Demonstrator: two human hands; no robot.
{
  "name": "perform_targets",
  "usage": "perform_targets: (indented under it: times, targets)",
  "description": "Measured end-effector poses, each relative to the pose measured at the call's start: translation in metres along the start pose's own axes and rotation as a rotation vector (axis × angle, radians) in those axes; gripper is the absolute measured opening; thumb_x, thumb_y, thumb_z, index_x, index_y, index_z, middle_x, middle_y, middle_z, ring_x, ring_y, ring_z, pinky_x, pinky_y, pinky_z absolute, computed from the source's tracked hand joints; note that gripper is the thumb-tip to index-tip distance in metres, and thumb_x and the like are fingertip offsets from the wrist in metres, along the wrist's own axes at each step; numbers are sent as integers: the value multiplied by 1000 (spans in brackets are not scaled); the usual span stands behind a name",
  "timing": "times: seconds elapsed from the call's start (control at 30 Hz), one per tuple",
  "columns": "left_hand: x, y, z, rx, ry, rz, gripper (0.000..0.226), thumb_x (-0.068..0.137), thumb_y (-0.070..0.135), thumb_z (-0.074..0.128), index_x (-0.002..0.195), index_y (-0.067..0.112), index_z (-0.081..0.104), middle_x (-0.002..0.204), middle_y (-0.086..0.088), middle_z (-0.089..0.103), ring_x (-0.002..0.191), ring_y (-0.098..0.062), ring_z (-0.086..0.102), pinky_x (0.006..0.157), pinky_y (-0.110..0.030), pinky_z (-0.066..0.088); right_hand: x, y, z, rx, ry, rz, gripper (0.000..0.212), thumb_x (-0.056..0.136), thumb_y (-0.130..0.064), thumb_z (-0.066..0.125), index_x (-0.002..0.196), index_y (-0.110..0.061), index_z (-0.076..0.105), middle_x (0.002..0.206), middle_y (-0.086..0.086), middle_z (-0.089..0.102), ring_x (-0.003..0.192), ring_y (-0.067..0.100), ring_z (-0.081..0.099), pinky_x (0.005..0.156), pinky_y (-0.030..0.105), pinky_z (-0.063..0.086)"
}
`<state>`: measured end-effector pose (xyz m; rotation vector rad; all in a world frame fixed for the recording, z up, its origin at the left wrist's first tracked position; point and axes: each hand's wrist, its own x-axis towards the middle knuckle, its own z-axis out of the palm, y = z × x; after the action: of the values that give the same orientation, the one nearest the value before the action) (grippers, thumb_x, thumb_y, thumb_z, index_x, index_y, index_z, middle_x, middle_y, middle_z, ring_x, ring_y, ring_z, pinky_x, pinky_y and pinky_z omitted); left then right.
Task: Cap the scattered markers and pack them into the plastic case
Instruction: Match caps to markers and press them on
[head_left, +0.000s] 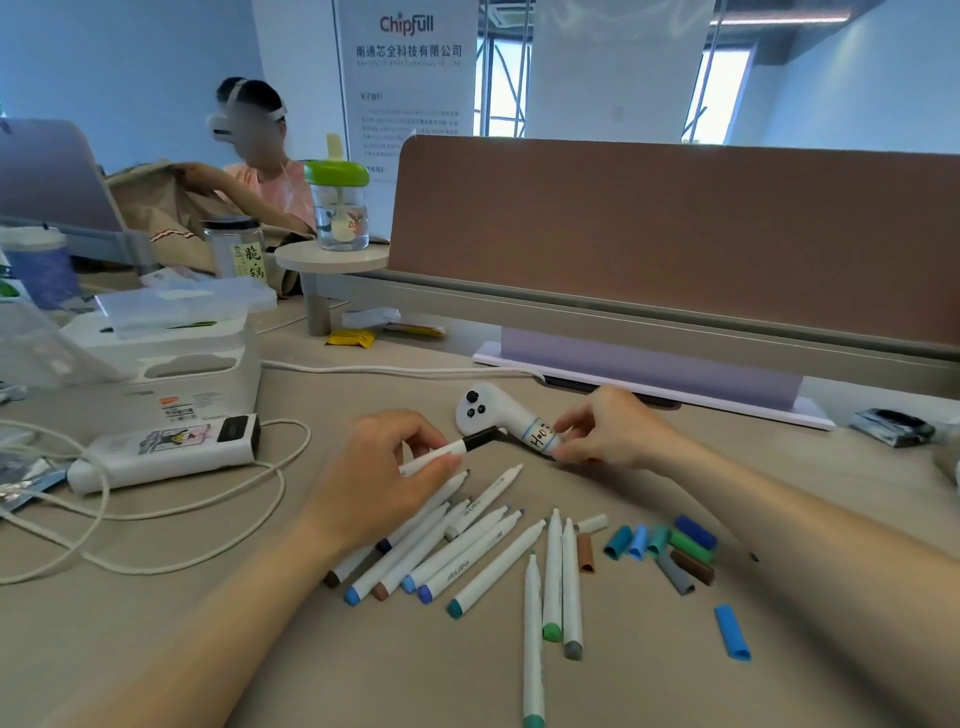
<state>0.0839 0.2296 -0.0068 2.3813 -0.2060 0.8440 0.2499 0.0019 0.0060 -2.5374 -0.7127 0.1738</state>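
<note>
Your left hand (387, 467) pinches a marker (442, 453), black end pointing at your right hand (608, 431), which pinches the white controller (493, 415).

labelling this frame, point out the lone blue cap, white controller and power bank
lone blue cap (732, 632): head view, mid-body
white controller (494, 411): head view, rounded button end
power bank (156, 463): head view, top face

Your left hand (384, 467) lies palm down, thumb and fingers pinching a marker (445, 453); your right hand (608, 431) curls thumb and forefinger round the end of a white controller (491, 410); both bare forearms reach forward, angled inward.
</note>
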Motion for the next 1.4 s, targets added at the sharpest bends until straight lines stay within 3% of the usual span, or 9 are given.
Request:
perform_targets:
  times: [0.17, 0.33, 0.47, 0.53, 0.7, 0.83, 1.0, 1.17, 1.4]
  targets:
    - [1, -5, -3, -15, 24, -32, 6, 83, 22, 77, 81, 22, 71, 67, 17, 61, 69, 7, 57, 61, -6, 42, 17, -20, 19, 81, 21, -26, 33, 78, -28, 82, 106, -13, 73, 81, -2, 76, 76, 13, 73, 83, 33, 58]
    - [2, -15, -5, -9, 16, -65, 7, 83, 25, 76, 82, 27, 70, 70, 18, 63, 73, 4, 58, 64, -7, 42, 32, -53, 38, 129, 25, -100, 11, 80, -29, 80, 84, -21, 73, 76, 1, 75, 62, 12, 66, 69, 27, 55]
    - [4, -25, -6, 9, -4, -113, 6, 83, 29, 75, 83, 30, 69, 73, 22, 62, 76, 4, 58, 62, -5, 40, 50, -68, 49, 143, -17, -144, 21, 83, -17, 76, 104, -14, 75, 73, -3, 70, 60, 8, 61, 71, 29, 56]
    - [4, -29, -6, 21, -11, -137, 5, 83, 32, 75, 84, 31, 70, 74, 21, 63, 77, 2, 58, 61, -8, 40, 54, -73, 51, 138, -49, -163, 26, 85, -11, 72, 110, -17, 73, 84, -1, 73, 68, 10, 64, 75, 29, 57]
    - [4, -28, -7, 34, -67, -185, 5, 84, 34, 73, 86, 31, 69, 80, 17, 65, 79, 5, 57, 61, -11, 38, 46, -61, 33, 213, 6, -125, 24, 89, -10, 68, 113, -16, 71, 86, -4, 71, 69, 6, 64, 61, 9, 48]
    - [1, -12, -6, -3, -176, -195, 5, 87, 29, 70, 90, 25, 72, 80, 14, 64, 71, 11, 52, 56, -8, 37, 11, -28, -1, 205, 81, -40, 12, 91, -13, 68, 100, -15, 75, 84, 3, 75, 70, 13, 67, 69, 24, 55]
    - [-6, 15, 15, -73, -295, -195, 13, 83, 22, 72, 82, 34, 70, 73, 15, 65, 62, 7, 54, 55, -12, 37, -49, 4, -19, 114, 56, -3, 10, 93, -23, 66, 99, -22, 74, 86, -6, 73, 76, 5, 67, 65, 17, 51]
    - [-16, 40, 33, -60, -390, -172, 6, 84, 22, 71, 88, 25, 74, 73, 15, 65, 67, 10, 57, 59, -9, 41, -79, 26, -17, 52, 8, -5, 11, 91, -28, 67, 98, -27, 75, 93, -11, 73, 85, 5, 68, 83, 27, 58]
    - [-17, 52, 39, -4, -439, -161, 7, 81, 34, 75, 85, 29, 73, 74, 13, 68, 70, 5, 59, 60, -9, 44, -86, 27, -21, -22, -68, -76, 13, 88, -28, 70, 94, -22, 78, 85, -9, 75, 79, 6, 69, 82, 33, 58]
